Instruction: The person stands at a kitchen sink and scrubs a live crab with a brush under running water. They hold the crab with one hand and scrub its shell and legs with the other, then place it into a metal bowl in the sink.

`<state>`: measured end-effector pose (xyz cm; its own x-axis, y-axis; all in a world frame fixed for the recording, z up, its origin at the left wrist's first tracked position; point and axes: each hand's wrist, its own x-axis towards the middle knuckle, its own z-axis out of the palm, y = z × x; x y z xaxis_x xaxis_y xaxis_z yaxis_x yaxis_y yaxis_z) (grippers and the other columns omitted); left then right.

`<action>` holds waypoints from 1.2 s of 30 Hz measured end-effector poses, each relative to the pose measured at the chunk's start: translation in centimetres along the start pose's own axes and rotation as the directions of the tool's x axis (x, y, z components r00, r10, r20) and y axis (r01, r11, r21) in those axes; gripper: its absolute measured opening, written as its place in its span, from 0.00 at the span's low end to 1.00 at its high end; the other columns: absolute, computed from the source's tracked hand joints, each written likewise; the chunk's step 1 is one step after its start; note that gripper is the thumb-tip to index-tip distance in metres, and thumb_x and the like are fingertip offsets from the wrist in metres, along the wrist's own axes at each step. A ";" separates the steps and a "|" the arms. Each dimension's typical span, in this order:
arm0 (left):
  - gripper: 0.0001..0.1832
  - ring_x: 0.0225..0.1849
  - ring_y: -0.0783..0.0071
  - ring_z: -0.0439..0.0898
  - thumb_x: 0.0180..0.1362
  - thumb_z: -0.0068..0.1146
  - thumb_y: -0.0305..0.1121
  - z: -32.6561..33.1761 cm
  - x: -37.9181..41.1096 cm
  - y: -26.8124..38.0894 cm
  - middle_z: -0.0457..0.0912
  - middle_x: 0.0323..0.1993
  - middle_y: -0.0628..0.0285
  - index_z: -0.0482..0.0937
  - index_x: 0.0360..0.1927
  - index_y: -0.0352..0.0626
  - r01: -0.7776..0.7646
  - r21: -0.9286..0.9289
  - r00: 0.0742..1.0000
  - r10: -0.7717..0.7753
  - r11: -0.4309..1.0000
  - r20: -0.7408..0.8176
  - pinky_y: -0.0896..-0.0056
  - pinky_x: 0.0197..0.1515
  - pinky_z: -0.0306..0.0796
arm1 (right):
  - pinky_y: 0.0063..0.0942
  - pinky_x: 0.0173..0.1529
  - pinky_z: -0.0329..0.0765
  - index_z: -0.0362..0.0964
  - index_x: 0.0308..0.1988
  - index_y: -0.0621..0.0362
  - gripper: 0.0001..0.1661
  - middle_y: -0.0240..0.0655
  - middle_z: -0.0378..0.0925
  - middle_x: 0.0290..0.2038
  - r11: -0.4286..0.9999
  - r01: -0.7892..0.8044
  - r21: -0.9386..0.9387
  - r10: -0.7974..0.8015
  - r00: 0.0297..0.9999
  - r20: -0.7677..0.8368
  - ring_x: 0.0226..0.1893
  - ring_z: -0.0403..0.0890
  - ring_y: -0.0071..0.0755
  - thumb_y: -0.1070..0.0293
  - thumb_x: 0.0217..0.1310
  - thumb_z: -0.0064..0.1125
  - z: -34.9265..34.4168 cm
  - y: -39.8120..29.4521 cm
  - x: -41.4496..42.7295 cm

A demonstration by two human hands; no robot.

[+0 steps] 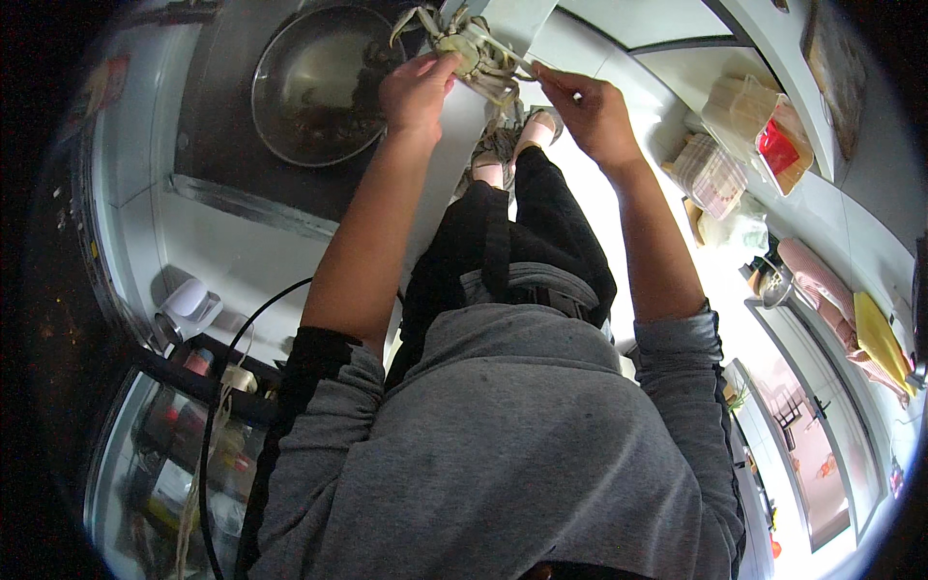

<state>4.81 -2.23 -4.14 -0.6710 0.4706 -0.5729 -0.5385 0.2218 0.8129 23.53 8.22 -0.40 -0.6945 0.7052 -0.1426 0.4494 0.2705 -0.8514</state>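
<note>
At the top centre a crab (458, 49) is held belly side in view, its legs and claws spread. My left hand (420, 90) grips its body, the thumb on the pale underside. My right hand (583, 109) pinches a pale strip (507, 54) that stretches across the crab's legs; whether it is string or something else cannot be told. More legs hang below the body. To the left of my left hand, a large round pan (326, 87) with a shiny inside sits on a dark surface.
A pale counter (239, 235) carries a white device (190, 308) and a black cable (250, 319). Bags (757, 130), a checked cloth bundle (709, 176) and a metal strainer (777, 288) are at the right. My feet in pale slippers (536, 130) stand on a dark mat.
</note>
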 end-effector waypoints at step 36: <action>0.20 0.60 0.56 0.76 0.69 0.50 0.29 -3.4 -2.2 -2.8 0.75 0.61 0.46 0.73 0.61 0.33 -0.742 0.455 0.665 0.622 0.492 0.412 0.61 0.64 0.67 | 0.28 0.44 0.80 0.79 0.54 0.46 0.17 0.42 0.86 0.39 0.987 -0.152 0.048 0.153 0.988 -0.011 0.32 0.83 0.27 0.63 0.67 0.59 0.1 0.6 -1.9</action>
<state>6.09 -6.81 -5.54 -0.5715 0.8033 0.1677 0.4646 0.1483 0.8730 25.02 6.96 -0.67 -0.6112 0.7457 -0.2654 0.5222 0.1280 -0.8431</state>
